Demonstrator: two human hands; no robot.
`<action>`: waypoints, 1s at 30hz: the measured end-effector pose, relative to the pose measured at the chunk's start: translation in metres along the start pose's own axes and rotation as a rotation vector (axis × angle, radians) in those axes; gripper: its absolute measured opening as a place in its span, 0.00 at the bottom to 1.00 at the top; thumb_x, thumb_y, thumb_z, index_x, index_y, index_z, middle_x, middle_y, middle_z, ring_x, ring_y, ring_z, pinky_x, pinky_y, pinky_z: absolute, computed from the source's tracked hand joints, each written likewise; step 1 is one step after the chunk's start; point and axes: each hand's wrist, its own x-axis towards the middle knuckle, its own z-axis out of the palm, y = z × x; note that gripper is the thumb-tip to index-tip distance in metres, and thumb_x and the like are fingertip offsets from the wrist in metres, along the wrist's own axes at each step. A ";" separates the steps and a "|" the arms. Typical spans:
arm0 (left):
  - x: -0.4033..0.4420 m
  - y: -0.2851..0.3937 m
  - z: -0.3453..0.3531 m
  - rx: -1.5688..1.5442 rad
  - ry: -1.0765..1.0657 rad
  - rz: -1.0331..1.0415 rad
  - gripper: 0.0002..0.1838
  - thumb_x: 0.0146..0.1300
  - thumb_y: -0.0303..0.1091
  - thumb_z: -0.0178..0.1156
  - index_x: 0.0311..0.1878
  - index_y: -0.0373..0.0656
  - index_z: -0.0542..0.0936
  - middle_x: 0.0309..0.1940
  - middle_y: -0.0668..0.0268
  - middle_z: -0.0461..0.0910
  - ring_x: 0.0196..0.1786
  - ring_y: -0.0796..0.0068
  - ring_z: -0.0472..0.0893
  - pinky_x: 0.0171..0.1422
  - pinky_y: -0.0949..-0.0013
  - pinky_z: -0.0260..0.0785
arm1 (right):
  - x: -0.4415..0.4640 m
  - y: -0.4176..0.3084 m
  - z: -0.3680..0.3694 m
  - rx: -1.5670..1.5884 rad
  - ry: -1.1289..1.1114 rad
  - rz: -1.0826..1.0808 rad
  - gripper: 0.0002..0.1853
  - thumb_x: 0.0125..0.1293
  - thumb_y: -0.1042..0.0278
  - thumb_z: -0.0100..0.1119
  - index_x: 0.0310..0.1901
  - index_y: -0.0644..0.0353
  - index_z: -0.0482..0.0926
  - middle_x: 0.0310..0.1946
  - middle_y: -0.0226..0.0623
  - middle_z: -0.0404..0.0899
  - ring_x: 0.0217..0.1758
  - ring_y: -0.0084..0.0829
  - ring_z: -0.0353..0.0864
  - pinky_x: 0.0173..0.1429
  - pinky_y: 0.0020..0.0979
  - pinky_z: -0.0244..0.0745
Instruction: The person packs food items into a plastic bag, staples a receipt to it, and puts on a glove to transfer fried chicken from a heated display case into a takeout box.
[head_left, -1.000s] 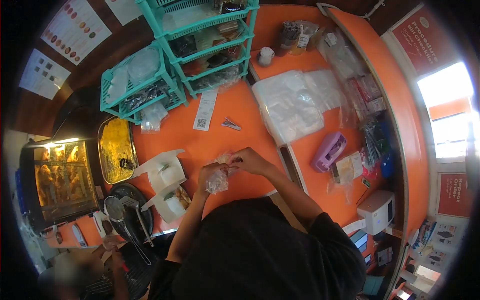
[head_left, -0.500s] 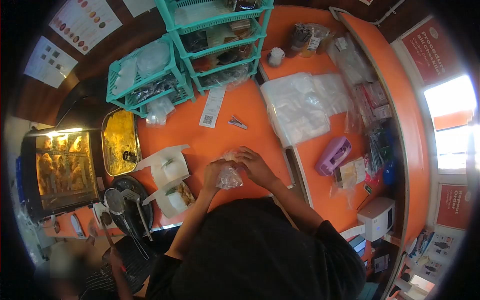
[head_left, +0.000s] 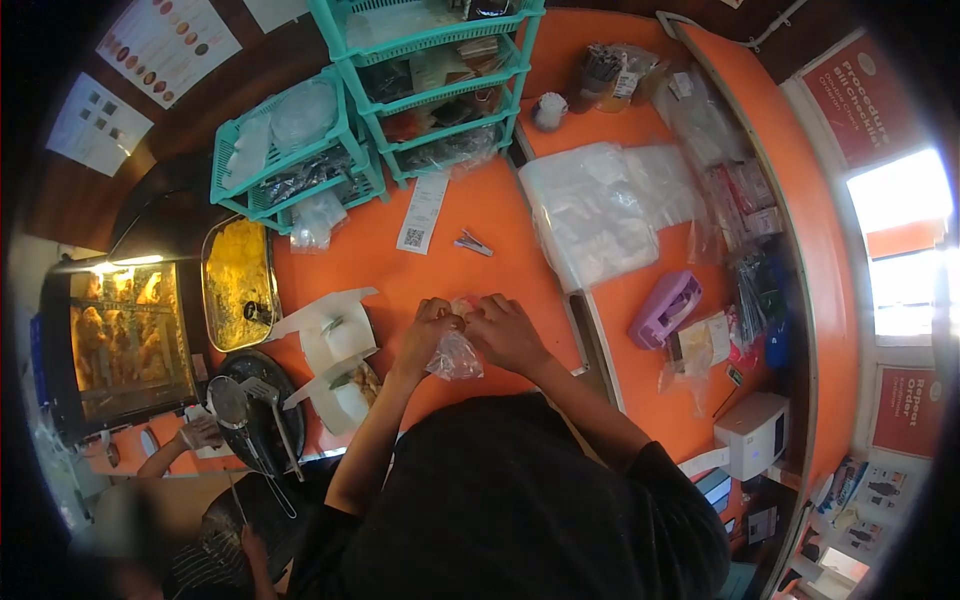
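Note:
A small clear plastic bag [head_left: 456, 358] hangs over the orange counter [head_left: 400, 278], its gathered top between my two hands. My left hand [head_left: 426, 337] is closed on the left side of the bag's neck. My right hand [head_left: 506, 333] grips the right side, close beside the left. To the left, two white cartons stand open: the upper carton [head_left: 330, 332] and the lower carton [head_left: 352, 400], which has browned food in it. Beyond my hands lie a printed receipt [head_left: 424, 212] and a small stapler-like metal tool [head_left: 473, 243].
Green racks [head_left: 440, 133] stand at the back. A tray of yellow food [head_left: 238, 285] and a black pan [head_left: 262, 415] with utensils are left. Plastic bags [head_left: 590, 215], a purple dispenser [head_left: 666, 310] and a white printer [head_left: 752, 430] are right. A co-worker [head_left: 130, 530] is lower left.
Both hands have closed in around the bag's neck, and the bag hangs lower between them. The co-worker's arm now reaches out toward the counter near the pan.

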 end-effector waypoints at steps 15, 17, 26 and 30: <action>0.005 -0.007 -0.007 0.007 0.059 0.073 0.17 0.41 0.28 0.68 0.38 0.56 0.87 0.38 0.67 0.71 0.47 0.63 0.75 0.50 0.64 0.74 | 0.023 0.027 0.031 -0.053 -0.568 -0.149 0.11 0.64 0.70 0.54 0.44 0.66 0.80 0.37 0.46 0.81 0.45 0.45 0.83 0.44 0.44 0.80; 0.004 -0.010 -0.011 0.054 0.037 0.061 0.17 0.42 0.30 0.69 0.39 0.58 0.88 0.37 0.68 0.70 0.45 0.64 0.74 0.49 0.65 0.73 | 0.022 0.028 0.027 -0.014 -0.591 -0.190 0.11 0.64 0.70 0.54 0.43 0.67 0.79 0.38 0.48 0.81 0.45 0.47 0.83 0.44 0.45 0.80; 0.008 -0.027 -0.006 -0.087 0.064 0.129 0.18 0.45 0.29 0.70 0.42 0.57 0.88 0.35 0.69 0.69 0.44 0.68 0.73 0.45 0.67 0.73 | 0.004 0.032 0.032 0.001 -0.428 -0.206 0.11 0.67 0.65 0.54 0.36 0.65 0.80 0.36 0.45 0.78 0.44 0.44 0.82 0.46 0.43 0.81; 0.013 -0.077 -0.005 -0.358 -0.054 0.192 0.18 0.51 0.25 0.68 0.47 0.52 0.87 0.37 0.68 0.72 0.45 0.72 0.74 0.45 0.68 0.73 | 0.008 0.035 0.010 0.159 -0.394 -0.061 0.08 0.65 0.65 0.57 0.33 0.60 0.79 0.36 0.40 0.78 0.42 0.41 0.81 0.46 0.42 0.80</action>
